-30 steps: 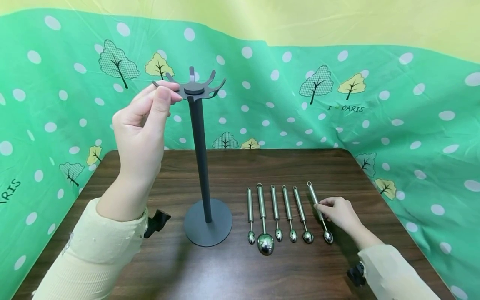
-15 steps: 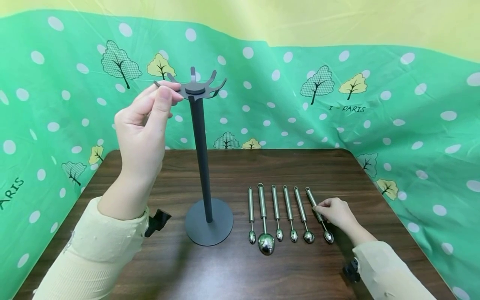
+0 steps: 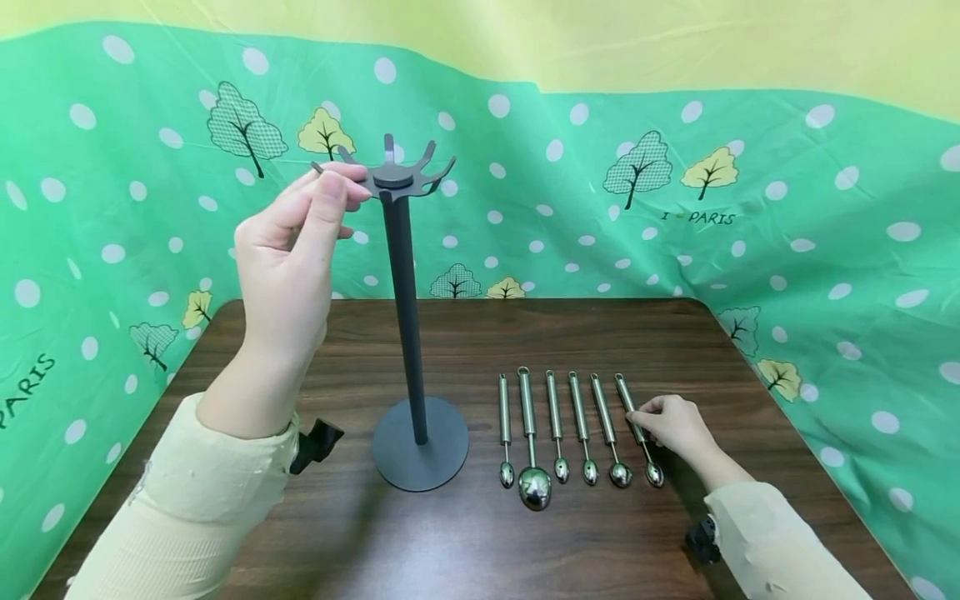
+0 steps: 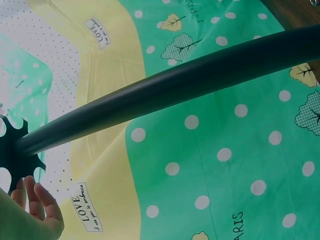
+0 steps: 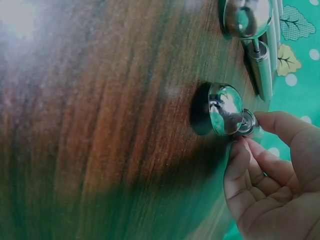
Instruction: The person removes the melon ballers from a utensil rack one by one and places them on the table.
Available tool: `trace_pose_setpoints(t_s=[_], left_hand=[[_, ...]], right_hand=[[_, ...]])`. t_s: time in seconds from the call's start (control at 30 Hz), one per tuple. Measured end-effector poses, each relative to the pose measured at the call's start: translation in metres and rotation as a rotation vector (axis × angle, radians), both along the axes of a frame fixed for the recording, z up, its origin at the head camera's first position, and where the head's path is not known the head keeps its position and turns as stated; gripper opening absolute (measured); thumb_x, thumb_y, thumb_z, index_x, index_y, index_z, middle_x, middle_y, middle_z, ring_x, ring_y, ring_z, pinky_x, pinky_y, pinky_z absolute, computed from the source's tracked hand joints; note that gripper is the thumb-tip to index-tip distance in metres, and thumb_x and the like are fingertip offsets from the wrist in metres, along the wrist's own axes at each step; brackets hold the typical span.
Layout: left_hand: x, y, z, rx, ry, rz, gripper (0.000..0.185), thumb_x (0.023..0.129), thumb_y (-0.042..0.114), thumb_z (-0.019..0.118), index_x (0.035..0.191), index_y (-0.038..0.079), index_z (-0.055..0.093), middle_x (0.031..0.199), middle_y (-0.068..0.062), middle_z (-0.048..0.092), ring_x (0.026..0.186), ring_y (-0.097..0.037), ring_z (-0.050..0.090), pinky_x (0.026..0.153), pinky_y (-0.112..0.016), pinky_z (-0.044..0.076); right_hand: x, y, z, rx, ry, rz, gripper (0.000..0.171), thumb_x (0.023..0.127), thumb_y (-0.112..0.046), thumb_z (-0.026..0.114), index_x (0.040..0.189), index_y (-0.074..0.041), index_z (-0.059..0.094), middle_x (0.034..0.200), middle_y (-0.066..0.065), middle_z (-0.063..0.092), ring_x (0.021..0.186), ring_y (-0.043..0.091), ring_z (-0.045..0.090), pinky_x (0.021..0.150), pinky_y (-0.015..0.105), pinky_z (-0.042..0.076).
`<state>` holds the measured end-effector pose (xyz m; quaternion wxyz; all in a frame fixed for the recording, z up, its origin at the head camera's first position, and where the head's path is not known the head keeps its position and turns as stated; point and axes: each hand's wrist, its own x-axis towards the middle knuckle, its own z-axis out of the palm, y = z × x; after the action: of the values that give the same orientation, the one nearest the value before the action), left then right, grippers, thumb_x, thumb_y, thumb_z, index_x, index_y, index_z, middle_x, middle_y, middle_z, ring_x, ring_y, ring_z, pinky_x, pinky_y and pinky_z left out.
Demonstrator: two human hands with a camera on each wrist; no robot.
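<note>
My left hand (image 3: 288, 250) pinches one prong of the dark grey rack's hooked top (image 3: 393, 177), thumb and fingertips on the prong. The rack's post (image 3: 405, 317) runs down to a round flat base (image 3: 420, 450) on the table. On the right, my right hand (image 3: 678, 425) pinches the handle of the rightmost metal spoon (image 3: 630, 404) between thumb and fingers. In the right wrist view, this spoon's shiny rounded bowl (image 5: 226, 110) lies close over the wood, back facing up. To its left, several similar spoons lie in a row, including a larger-bowled spoon (image 3: 535, 487).
Everything stands on a dark wooden table (image 3: 600, 550). A green and yellow cloth (image 3: 525, 167) with dots and trees hangs behind and at the sides. Black wrist mounts (image 3: 317, 444) sit on both cuffs.
The handle end of the rightmost spoon has come slightly nearer to me, and the spoon lies a little closer to the row. My left hand stays on the rack's prong.
</note>
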<state>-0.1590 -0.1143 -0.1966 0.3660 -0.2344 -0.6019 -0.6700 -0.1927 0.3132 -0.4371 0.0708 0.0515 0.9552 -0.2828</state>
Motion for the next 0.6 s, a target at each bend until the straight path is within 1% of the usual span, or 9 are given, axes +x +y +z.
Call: trace_pose_setpoints(t_s=[0.13,0.2,0.33,0.43,0.6], left_hand=[[0.002,-0.002,0.003,0.044,-0.095,-0.09,0.021,0.092,0.013,0.057,0.087,-0.001,0.072,0.105,-0.009,0.067,0.099,-0.025,0.056,0.072,-0.028,0.047],[0.004,-0.003,0.004,0.051,-0.124,-0.13,0.02,0.092,0.013,0.057,0.09,0.001,0.072,0.108,-0.009,0.067,0.1,-0.025,0.056,0.073,-0.028,0.048],[0.007,-0.006,0.007,0.022,-0.106,-0.152,0.019,0.092,0.013,0.056,0.099,0.003,0.07,0.112,-0.011,0.065,0.102,-0.026,0.057,0.074,-0.031,0.049],[0.01,-0.007,0.01,-0.003,-0.086,-0.153,0.02,0.093,0.013,0.055,0.105,0.004,0.068,0.114,-0.012,0.063,0.102,-0.026,0.055,0.075,-0.032,0.049],[0.014,-0.009,0.013,-0.005,-0.112,-0.171,0.022,0.092,0.014,0.055,0.11,0.005,0.066,0.117,-0.012,0.061,0.104,-0.025,0.052,0.077,-0.033,0.049]], right_hand=[[0.001,0.001,0.0,-0.01,-0.007,-0.001,0.034,0.086,-0.031,0.062,0.093,0.002,0.066,0.065,0.004,0.061,0.055,0.014,0.057,0.051,0.03,0.047],[0.002,0.002,0.0,-0.015,-0.014,-0.002,0.037,0.086,-0.033,0.062,0.094,0.002,0.066,0.068,0.005,0.062,0.056,0.015,0.057,0.052,0.03,0.047],[0.003,0.005,0.003,-0.032,-0.036,0.001,0.047,0.086,-0.043,0.061,0.098,0.003,0.064,0.075,0.007,0.064,0.059,0.017,0.058,0.053,0.031,0.048],[0.002,0.006,0.006,-0.048,-0.052,-0.003,0.055,0.087,-0.048,0.058,0.104,0.005,0.062,0.079,0.009,0.065,0.061,0.017,0.06,0.056,0.032,0.049],[0.0,0.01,0.014,-0.097,-0.055,-0.035,0.066,0.087,-0.055,0.053,0.111,0.006,0.059,0.085,0.011,0.067,0.066,0.019,0.063,0.063,0.035,0.052]])
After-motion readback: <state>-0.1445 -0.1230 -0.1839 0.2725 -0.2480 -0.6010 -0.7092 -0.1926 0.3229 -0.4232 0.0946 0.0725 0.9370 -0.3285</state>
